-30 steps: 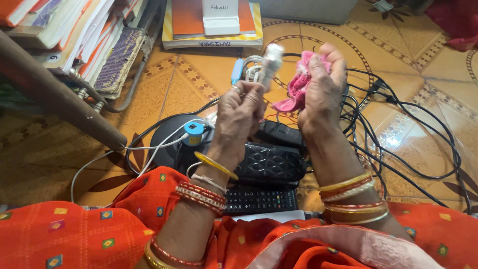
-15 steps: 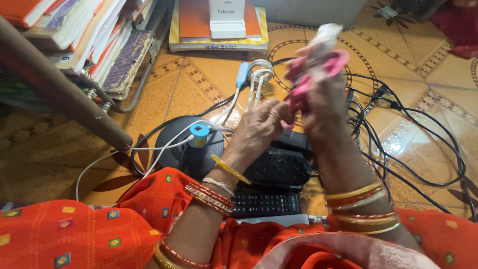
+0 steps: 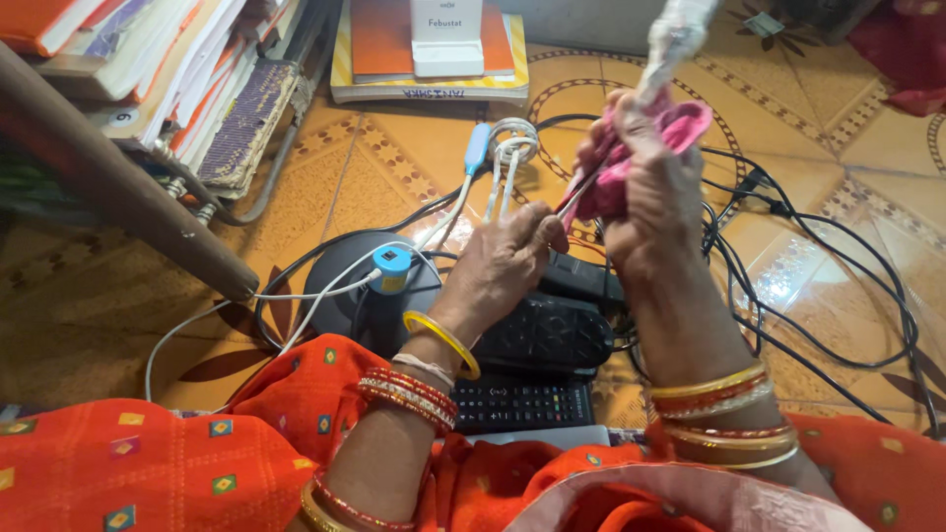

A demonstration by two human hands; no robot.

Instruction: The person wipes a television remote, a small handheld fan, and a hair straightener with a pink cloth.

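from up here i see my right hand (image 3: 655, 197) closed around a bunched pink cloth (image 3: 631, 158) just right of the frame's middle, near the top, and out of that bundle a white plug-like block (image 3: 675, 34) sticks up toward the top edge, blurred, so i cannot say exactly what it is. my left hand (image 3: 503, 261) sits lower and a little left of centre, fingers curled with thumb and forefinger pinched on a thin cord (image 3: 576, 197) that runs up into the cloth; it looks like a light pinch, not a full fist. i judge the cloth soft, light and easy to crumple, so it will slip over the hard block unless it is gripped tight around it. the block looks stiff, light and smooth, best held across its body, not by the cord. the cord is thin and limp and would likely slide through a loose pinch, so hold it close to where it enters the block. on the tiled floor (image 3: 394, 148) below the hands lie a black box with a quilted pattern (image 3: 547, 335), a remote control (image 3: 522, 402) at lower centre, a round black base (image 3: 345, 296) with a small blue cylinder (image 3: 392, 268) on it, and a coiled white cable (image 3: 512, 143) with a blue end above centre. a tangle of black wires (image 3: 788, 286) spreads across the right side. books (image 3: 424, 59) and stacked papers (image 3: 187, 69) fill the upper left, and orange patterned fabric (image 3: 148, 463) covers the bottom.
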